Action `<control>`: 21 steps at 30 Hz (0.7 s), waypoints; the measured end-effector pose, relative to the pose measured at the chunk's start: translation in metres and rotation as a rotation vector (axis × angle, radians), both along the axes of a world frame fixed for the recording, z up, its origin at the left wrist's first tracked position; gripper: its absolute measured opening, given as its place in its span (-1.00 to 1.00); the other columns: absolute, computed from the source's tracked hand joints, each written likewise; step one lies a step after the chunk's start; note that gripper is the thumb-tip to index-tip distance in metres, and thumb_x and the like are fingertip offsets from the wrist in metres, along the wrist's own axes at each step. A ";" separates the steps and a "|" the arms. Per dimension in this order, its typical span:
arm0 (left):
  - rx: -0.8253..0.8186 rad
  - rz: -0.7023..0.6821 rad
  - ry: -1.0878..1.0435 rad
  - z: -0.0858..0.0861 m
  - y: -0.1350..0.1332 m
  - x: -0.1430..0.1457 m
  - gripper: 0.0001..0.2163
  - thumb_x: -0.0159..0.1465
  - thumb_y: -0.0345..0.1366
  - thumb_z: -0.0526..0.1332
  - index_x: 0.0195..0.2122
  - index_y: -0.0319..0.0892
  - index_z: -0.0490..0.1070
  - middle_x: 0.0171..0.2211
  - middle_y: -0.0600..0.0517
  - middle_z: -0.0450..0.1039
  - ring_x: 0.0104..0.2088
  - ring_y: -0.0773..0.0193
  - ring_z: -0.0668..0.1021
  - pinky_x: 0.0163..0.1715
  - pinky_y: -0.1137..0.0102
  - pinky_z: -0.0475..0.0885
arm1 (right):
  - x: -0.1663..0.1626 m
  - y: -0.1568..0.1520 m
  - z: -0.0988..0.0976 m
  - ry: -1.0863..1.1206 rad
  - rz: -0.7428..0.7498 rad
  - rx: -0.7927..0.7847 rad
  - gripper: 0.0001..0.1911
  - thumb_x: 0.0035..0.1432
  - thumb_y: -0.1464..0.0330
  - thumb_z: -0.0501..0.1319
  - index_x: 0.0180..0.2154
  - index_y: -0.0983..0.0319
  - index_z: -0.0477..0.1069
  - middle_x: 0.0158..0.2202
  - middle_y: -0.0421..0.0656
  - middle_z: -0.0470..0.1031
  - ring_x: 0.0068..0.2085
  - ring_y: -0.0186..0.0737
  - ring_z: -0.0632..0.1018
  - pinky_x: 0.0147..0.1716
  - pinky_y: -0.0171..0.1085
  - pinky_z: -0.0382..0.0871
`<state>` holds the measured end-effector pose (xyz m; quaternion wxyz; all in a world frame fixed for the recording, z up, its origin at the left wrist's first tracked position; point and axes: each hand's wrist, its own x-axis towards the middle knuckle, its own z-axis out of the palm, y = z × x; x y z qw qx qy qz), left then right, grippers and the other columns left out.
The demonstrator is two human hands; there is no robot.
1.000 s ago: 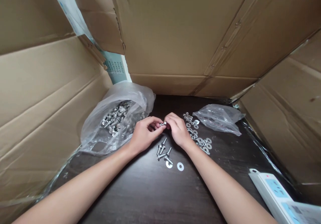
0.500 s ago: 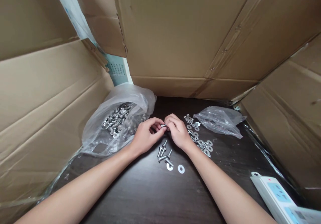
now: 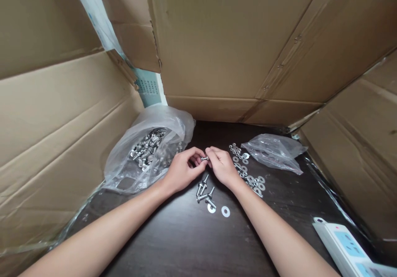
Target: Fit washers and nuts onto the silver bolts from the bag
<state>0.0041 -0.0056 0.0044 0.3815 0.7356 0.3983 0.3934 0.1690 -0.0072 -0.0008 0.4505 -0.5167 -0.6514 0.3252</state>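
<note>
Together, two hands (image 3: 182,171) (image 3: 222,167), one bolt (image 3: 204,158).

Soft light left a pale glare on the table (image 3: 173,235); cardboard (image 3: 46,16) lay dim at upper left, and bolts (image 3: 211,203) looked slightly blurred.

A small silvery bolt (image 3: 204,158) sits nearly level in the left fingers (image 3: 199,170).
</note>
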 end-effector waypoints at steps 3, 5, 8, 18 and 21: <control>-0.005 0.022 -0.009 0.001 0.000 0.000 -0.90 0.24 -0.31 0.30 -0.22 -0.17 0.50 -0.41 0.08 0.53 -0.39 0.34 0.55 -0.42 0.50 0.40 | 0.002 0.000 0.002 0.012 0.013 0.049 -0.55 0.34 0.26 0.02 -0.62 0.19 0.23 -0.50 -0.20 0.29 -0.42 -0.24 0.39 -0.35 -0.23 0.22; -0.009 0.034 -0.011 0.001 0.000 0.000 -0.90 0.25 -0.29 0.30 -0.24 -0.17 0.50 -0.41 0.08 0.52 -0.39 0.34 0.55 -0.42 0.50 0.40 | 0.004 0.000 0.002 0.012 0.039 0.086 -0.66 0.27 0.36 0.03 -0.57 0.19 0.26 -0.45 -0.18 0.31 -0.37 -0.23 0.40 -0.34 -0.23 0.23; -0.015 0.027 -0.004 0.001 0.001 0.000 -0.90 0.26 -0.30 0.29 -0.22 -0.17 0.50 -0.40 0.08 0.53 -0.38 0.33 0.55 -0.42 0.49 0.40 | 0.006 0.000 0.000 0.002 0.066 0.108 -0.78 0.17 0.42 0.06 -0.52 0.20 0.30 -0.41 -0.18 0.32 -0.34 -0.22 0.40 -0.33 -0.24 0.24; 0.021 0.017 0.001 -0.001 0.002 0.000 -0.89 0.26 -0.32 0.29 -0.20 -0.18 0.50 -0.39 0.07 0.54 -0.38 0.33 0.56 -0.43 0.50 0.40 | 0.001 0.001 -0.002 -0.038 0.027 0.097 -0.65 0.27 0.37 0.08 -0.58 0.21 0.34 -0.43 -0.18 0.37 -0.39 -0.27 0.42 -0.38 -0.27 0.24; 0.038 0.017 0.002 -0.001 0.002 0.000 -0.88 0.26 -0.31 0.29 -0.19 -0.17 0.51 -0.39 0.07 0.54 -0.38 0.33 0.56 -0.43 0.50 0.41 | 0.001 0.001 -0.002 -0.029 0.025 0.081 -0.57 0.32 0.31 0.09 -0.62 0.21 0.29 -0.49 -0.20 0.34 -0.44 -0.30 0.39 -0.41 -0.27 0.21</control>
